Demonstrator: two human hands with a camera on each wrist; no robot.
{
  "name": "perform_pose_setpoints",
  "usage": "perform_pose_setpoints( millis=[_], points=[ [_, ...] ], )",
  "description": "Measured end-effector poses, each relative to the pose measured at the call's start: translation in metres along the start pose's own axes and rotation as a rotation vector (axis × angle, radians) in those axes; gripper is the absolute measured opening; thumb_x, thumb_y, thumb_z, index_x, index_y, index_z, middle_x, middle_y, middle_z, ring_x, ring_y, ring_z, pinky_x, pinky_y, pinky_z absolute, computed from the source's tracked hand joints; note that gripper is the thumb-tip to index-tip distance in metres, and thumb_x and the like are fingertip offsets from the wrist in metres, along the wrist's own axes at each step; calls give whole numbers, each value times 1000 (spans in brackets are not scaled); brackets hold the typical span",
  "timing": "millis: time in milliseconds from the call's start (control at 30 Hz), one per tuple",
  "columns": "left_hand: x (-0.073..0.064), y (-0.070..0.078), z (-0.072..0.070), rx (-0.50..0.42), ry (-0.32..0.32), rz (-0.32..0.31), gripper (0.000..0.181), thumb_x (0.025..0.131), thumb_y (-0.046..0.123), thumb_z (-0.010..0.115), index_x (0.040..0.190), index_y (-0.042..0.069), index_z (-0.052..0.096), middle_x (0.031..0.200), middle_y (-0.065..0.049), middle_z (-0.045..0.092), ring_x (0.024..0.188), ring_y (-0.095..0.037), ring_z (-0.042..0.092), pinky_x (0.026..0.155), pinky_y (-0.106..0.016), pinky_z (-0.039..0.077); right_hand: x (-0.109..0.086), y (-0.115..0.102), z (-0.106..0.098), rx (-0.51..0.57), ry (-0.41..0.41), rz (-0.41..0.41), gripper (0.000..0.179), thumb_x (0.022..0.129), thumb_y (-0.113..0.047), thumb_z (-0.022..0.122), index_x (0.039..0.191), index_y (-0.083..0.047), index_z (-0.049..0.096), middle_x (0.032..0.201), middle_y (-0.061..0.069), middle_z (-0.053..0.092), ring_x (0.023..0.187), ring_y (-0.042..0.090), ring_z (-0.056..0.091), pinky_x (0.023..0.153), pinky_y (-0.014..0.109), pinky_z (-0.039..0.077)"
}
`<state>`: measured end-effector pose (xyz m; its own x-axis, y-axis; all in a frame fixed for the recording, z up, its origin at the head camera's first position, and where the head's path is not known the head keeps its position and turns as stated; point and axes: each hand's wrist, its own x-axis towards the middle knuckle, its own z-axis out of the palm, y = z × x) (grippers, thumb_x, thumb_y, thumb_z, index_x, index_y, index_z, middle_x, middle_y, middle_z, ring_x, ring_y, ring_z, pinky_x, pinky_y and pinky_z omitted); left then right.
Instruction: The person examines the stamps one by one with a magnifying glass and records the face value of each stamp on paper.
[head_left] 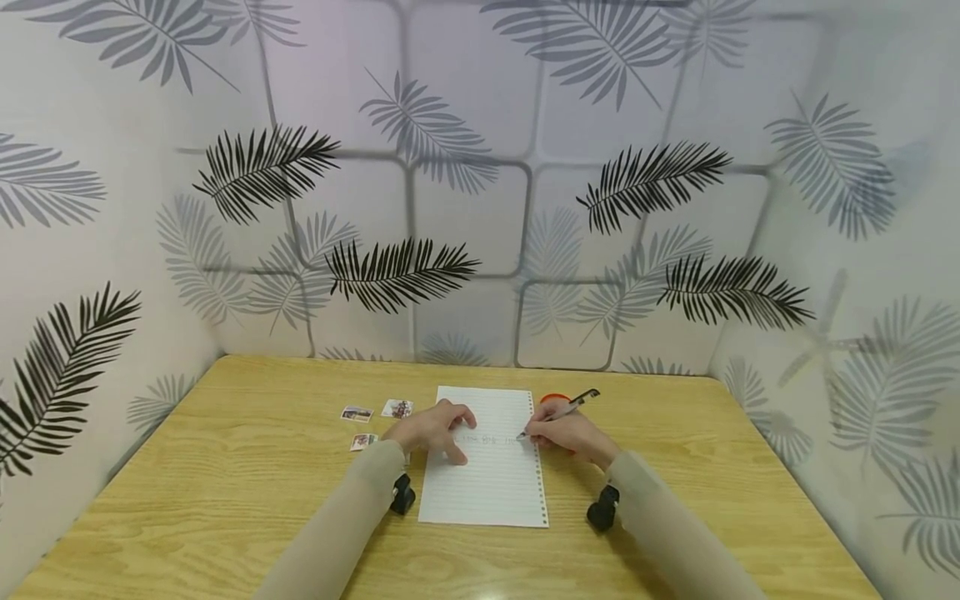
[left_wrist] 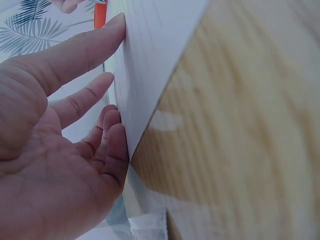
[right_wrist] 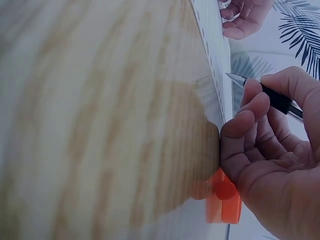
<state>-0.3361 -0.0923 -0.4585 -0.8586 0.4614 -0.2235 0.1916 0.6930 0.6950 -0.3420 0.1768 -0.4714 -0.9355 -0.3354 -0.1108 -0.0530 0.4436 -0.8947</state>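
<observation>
A lined sheet of paper (head_left: 483,492) with punched holes down its right edge lies on the table, a line of faint handwriting (head_left: 480,439) across it. My right hand (head_left: 564,430) pinches a black pen (head_left: 581,400), whose tip points at the end of that line. In the right wrist view the pen's metal tip (right_wrist: 235,78) stands close to the paper, thumb and fingers around its dark grip. Fingers spread, my left hand (head_left: 437,427) rests on the sheet's left side. Its thumb and fingertips touch the paper in the left wrist view.
Several small picture cards (head_left: 357,413) lie left of the sheet. An orange-red round object (head_left: 555,397) sits behind my right hand, partly hidden by it. The wooden table (head_left: 225,467) ends at a leaf-patterned wall (head_left: 468,217). Each wrist wears a black device (head_left: 602,510).
</observation>
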Motion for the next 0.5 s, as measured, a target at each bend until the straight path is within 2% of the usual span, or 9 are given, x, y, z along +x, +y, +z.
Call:
perform_pose_setpoints(
  millis=[500],
  points=[
    [0,0,0,-8,2,2,49,75,7,84,116,17,59,122,-7,46,113,-24,42,101,-46,38,2,3,-1,-5,27,22,8,88,-9,68,84,-3,63,71,2,63,60,12,51,57,24,42]
  ],
)
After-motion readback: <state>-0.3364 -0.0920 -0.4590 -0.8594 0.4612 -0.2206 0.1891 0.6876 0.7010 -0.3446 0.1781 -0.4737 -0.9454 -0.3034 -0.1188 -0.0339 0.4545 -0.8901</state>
